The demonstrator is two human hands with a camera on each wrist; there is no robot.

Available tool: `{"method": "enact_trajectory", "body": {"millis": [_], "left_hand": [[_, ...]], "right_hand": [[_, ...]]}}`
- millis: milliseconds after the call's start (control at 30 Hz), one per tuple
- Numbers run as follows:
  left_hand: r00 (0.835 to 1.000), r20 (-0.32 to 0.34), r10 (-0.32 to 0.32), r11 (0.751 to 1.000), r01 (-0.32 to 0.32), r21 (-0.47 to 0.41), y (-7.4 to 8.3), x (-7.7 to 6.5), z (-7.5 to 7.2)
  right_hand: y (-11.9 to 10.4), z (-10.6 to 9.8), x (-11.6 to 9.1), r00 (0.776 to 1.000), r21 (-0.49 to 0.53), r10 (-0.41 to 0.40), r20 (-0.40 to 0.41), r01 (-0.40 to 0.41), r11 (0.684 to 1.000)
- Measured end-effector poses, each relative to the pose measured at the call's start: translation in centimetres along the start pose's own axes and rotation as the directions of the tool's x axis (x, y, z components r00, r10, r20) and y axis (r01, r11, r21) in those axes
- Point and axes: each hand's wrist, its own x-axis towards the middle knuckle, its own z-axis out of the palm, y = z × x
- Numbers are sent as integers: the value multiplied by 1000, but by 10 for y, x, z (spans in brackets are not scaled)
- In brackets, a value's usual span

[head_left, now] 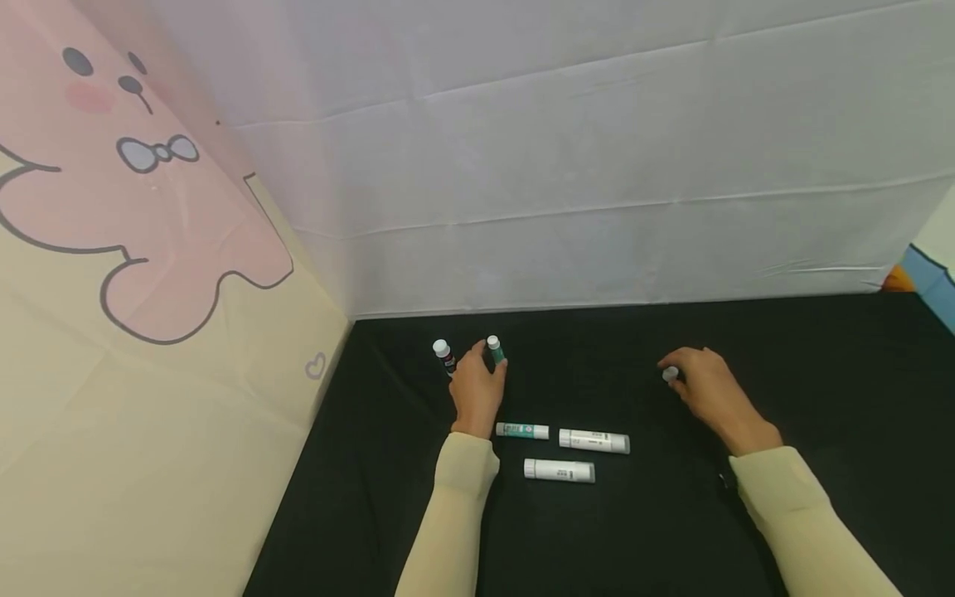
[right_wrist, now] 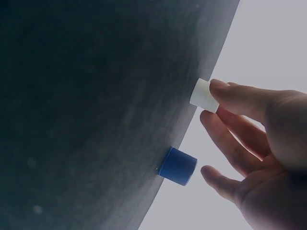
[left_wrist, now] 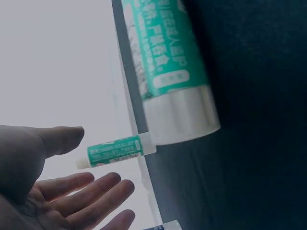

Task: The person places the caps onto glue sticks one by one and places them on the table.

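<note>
My left hand (left_wrist: 72,187) is spread, its thumb and fingers standing apart on either side of a small upright green glue stick (left_wrist: 115,151); no contact shows in the left wrist view. Left of that hand stands a dark-labelled glue stick with a white top (head_left: 443,352). Over on the right, my right hand (head_left: 709,390) pinches a small white cap (right_wrist: 204,96) between thumb and fingertips, low at the table. A blue cap (right_wrist: 177,166) stands close by its lower fingers, untouched.
Nearer to me lie a green glue stick (head_left: 522,430) and two white glue sticks, one farther (head_left: 594,441) and one nearer (head_left: 559,471). The black tabletop (head_left: 634,539) meets a pale cloth wall (head_left: 522,249) at the back and a cartoon-printed cloth (head_left: 224,414) at left.
</note>
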Motion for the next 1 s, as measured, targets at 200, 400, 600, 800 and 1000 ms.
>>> {"method": "enact_trajectory", "body": {"millis": [200, 400, 600, 800, 1000], "left_hand": [[1000, 16, -18, 1000, 18, -12, -1, 6, 3], [1000, 8, -18, 1000, 18, -10, -4, 9, 6], [1000, 4, -3, 1000, 3, -4, -6, 11, 9], [1000, -8, -8, 1000, 7, -12, -7, 13, 14], [1000, -8, -15, 1000, 15, -25, -6, 14, 13]], "right_hand": [[-2, 1, 1, 1000, -3, -1, -6, 1, 1000], [-3, 2, 1, 1000, 8, 4, -1, -4, 1000], [-5, 2, -3, 1000, 15, -10, -12, 10, 1000], [-6, 0, -6, 1000, 30, -13, -25, 14, 999], [-9, -1, -9, 1000, 55, -2, -27, 4, 999]]}}
